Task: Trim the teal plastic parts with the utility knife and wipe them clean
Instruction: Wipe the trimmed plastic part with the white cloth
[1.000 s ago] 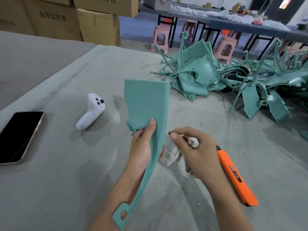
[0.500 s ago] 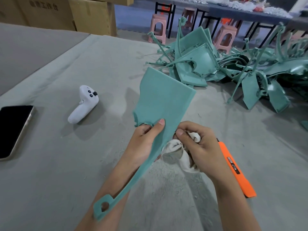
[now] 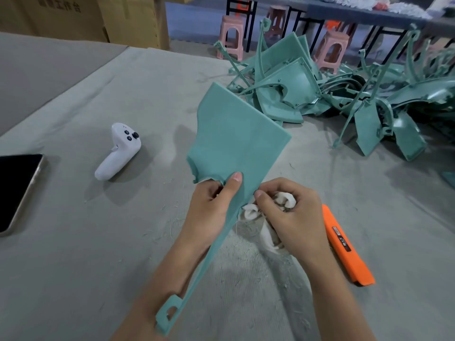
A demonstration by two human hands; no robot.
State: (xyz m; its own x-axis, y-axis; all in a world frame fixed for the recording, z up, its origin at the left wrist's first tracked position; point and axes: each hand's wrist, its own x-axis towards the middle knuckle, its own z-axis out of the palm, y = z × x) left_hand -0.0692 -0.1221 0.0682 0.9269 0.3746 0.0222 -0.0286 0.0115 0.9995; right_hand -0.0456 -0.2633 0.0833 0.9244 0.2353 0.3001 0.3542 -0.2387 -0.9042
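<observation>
Teal plastic part (image 3: 236,139) stood at centre frame, its flat panel tilted toward the upper right and its thin stem running down to a looped end near the bottom edge. The left hand (image 3: 209,207) gripped it where panel meets stem, thumb on the front face and fingers curled behind. Just to the right, the right hand (image 3: 290,217) was balled around a white cloth (image 3: 285,199), its thumb tip at the panel's lower edge. An orange utility knife (image 3: 344,249) lay on the grey tabletop (image 3: 73,242) right of that hand. More teal parts (image 3: 357,94) were heaped at upper right, and a white controller (image 3: 120,150) and a dark phone (image 3: 14,188) lay at left.
</observation>
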